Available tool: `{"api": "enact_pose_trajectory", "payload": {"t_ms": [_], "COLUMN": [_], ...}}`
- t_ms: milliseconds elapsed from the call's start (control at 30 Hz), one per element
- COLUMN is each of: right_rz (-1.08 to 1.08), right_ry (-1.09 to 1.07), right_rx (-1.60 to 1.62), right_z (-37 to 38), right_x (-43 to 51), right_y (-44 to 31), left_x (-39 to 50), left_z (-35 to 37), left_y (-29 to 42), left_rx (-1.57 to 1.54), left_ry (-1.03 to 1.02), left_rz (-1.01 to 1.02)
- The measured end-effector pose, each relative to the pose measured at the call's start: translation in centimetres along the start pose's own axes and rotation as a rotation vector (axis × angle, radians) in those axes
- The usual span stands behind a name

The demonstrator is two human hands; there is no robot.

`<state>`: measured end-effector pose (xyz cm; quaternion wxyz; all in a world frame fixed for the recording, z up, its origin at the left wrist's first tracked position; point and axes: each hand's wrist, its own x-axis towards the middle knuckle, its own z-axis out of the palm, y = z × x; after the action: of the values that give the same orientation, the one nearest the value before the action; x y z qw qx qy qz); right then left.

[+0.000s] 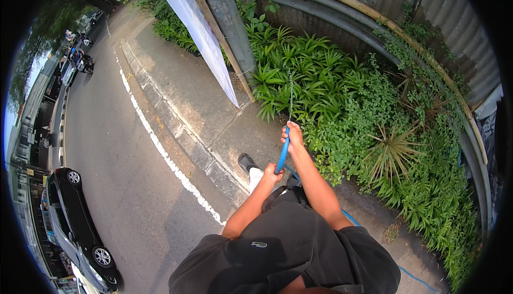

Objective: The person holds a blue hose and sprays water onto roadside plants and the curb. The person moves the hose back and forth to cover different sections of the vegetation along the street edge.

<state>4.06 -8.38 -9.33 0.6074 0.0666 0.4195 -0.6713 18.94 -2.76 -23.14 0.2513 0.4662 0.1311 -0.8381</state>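
My right hand (295,137) grips a blue garden hose (283,154) close to its outlet, the thumb up at the tip. Lower down, my left hand (274,174) is closed around the same hose near my waist. A thin stream of water (291,93) shoots from the tip towards the strappy green plants (316,73) by the fence. Behind me the hose runs on along the pavement, past my right side. Leafy low shrubs (344,133) grow right of my right hand.
A metal post (228,21) with a bamboo pole and a white banner (200,25) stands ahead. A guardrail (332,9) and corrugated fence back the plants. Left of the kerb (180,129) lies the road, with a black car (76,222) and motorcycles (82,59). A spiky dry plant (392,150) sits at right.
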Motion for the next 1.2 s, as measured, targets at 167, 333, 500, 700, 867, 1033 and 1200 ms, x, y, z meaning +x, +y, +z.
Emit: {"api": "enact_pose_trajectory", "payload": {"t_ms": [167, 333, 500, 700, 867, 1033, 1200], "right_rz": [0.009, 0.049, 0.12, 0.234, 0.275, 0.232, 0.189], "right_ry": [-0.048, -0.075, -0.052, -0.032, -0.038, 0.032, 0.044], "right_rx": [-0.053, -0.087, -0.058, -0.07, -0.066, -0.062, -0.026], "right_z": [0.0, 0.5, -0.4, -1.7, -2.3, -2.7, -3.5], "right_x": [-0.2, -1.1, -1.0, 0.1, 1.0, 1.2, 1.8], "right_y": [-0.3, -0.1, 1.1, 3.2, 4.4, 3.8, 3.5], "left_x": [-0.2, -0.5, -0.6, 0.0, 0.3, 0.6, 1.5], "left_z": [0.0, -0.8, -2.0, -4.3, -5.0, -4.5, -4.9], "left_y": [-0.2, -0.6, -0.9, -1.0, -0.9, -1.1, -0.9], "left_rx": [0.001, -0.016, -0.025, -0.079, -0.083, -0.059, -0.087], "left_ry": [0.009, 0.003, 0.006, 0.023, 0.039, 0.055, 0.009], "left_rz": [-0.013, -0.008, -0.004, 0.013, 0.016, 0.026, -0.021]}}
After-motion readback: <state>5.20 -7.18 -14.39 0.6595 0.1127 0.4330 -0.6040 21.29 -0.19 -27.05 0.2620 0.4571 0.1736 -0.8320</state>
